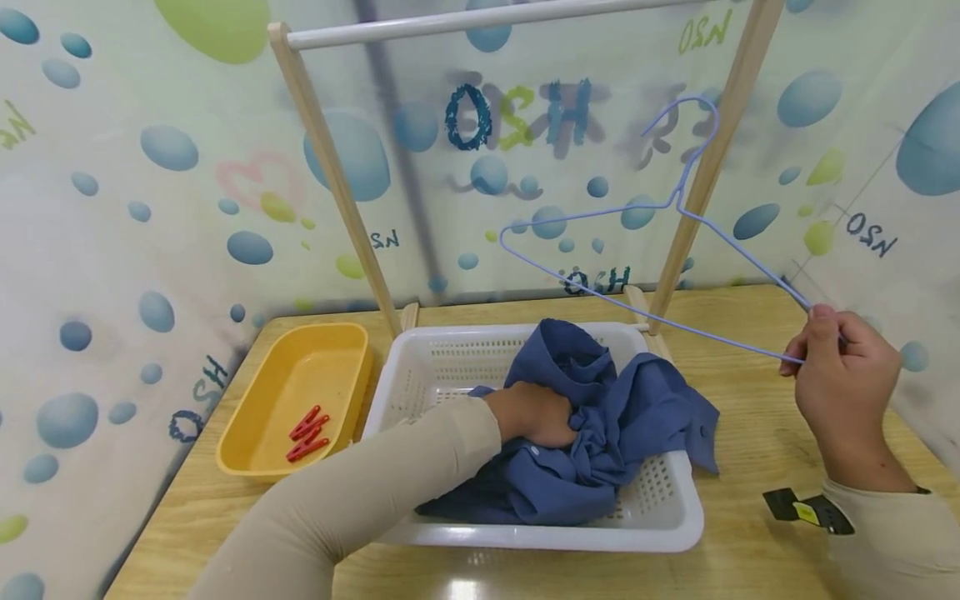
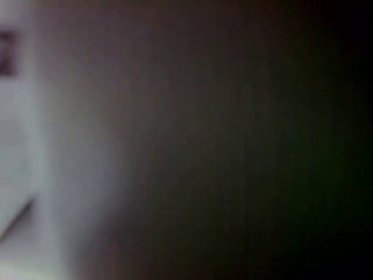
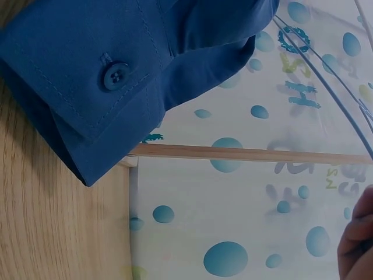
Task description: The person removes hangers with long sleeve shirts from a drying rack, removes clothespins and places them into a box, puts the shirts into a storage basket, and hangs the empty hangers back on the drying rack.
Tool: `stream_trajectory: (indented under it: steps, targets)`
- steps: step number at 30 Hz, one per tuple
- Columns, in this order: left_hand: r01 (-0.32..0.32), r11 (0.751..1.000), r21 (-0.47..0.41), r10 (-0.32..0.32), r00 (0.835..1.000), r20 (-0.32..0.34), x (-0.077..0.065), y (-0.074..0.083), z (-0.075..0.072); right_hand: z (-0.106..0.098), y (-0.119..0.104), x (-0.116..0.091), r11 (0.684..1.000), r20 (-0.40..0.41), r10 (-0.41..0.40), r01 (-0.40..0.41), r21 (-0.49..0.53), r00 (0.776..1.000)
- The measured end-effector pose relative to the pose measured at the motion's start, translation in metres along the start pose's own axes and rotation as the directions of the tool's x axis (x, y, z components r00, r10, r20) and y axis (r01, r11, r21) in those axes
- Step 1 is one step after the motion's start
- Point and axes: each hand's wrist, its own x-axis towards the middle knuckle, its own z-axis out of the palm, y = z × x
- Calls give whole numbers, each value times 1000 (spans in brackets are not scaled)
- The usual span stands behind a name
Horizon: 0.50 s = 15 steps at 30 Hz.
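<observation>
In the head view a blue buttoned shirt lies bunched in a white plastic basket, one end draped over the right rim. My left hand reaches into the basket and grips the shirt's folds, its fingertips hidden in the cloth. At the right, my right hand pinches one lower corner of a light blue wire hanger, whose hook points up. A shirt cuff with a button shows close up in the right wrist view. The left wrist view is dark and blurred.
Left of the basket sits a yellow tray with several red clothespins in it. Behind the basket stands a wooden rack with a white crossbar. A patterned sheet surrounds the wooden table.
</observation>
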Motion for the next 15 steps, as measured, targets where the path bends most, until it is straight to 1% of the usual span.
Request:
stream_trajectory:
  steps: [6, 9, 12, 15]
  targets:
    - [4, 1000, 17, -4, 1000, -6, 1, 1, 1, 0, -1, 1, 1000, 2, 0, 0, 15, 1000]
    - [-2, 998, 56, 4, 1000, -26, 0, 2, 1, 0, -1, 0, 1000, 5, 16, -16, 15, 1000]
    - [-18, 992, 124, 28, 997, -75, -2, 4, 0, 0, -2, -1, 1000, 4, 24, -24, 18, 1000]
    - [-30, 978, 208, 64, 986, -157, -4, 5, -2, 0, -4, -2, 1000, 1, 21, -21, 22, 1000]
